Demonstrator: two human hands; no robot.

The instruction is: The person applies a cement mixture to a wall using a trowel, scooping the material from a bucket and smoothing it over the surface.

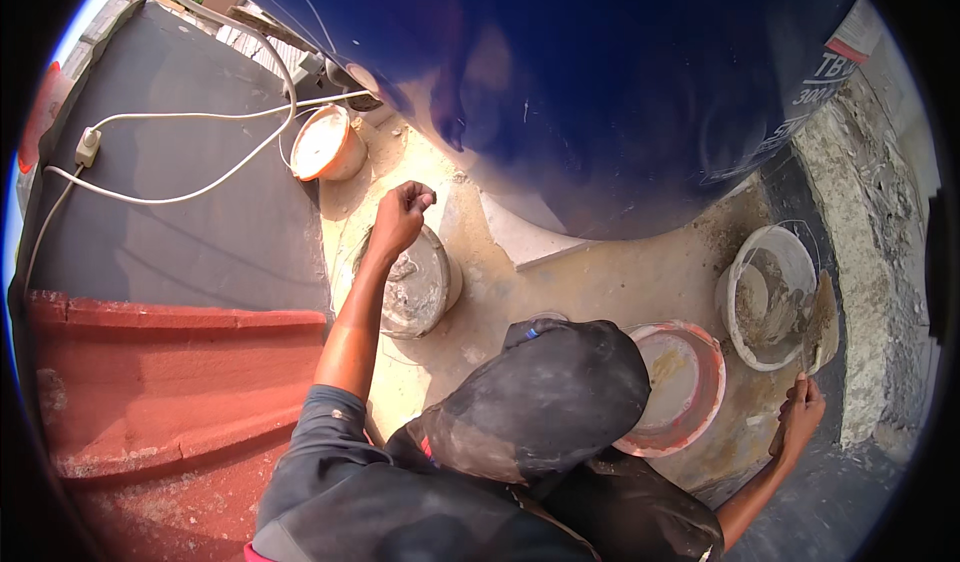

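My left hand is raised over a bucket of wet grey mortar. Its fingers are curled together, and what they pinch, if anything, is too small to make out. At the right, my right hand grips a trowel by its handle end. The trowel's mortar-smeared blade points up against the rim of a whitish bucket, whose inside is coated with grey-brown mortar. Between my hands, my dark-trousered knee partly covers a red-rimmed bucket.
A big dark-blue rounded tank fills the far side. An orange bucket with white contents stands near a white cable with a connector. Red roofing lies at left, a rough wall at right.
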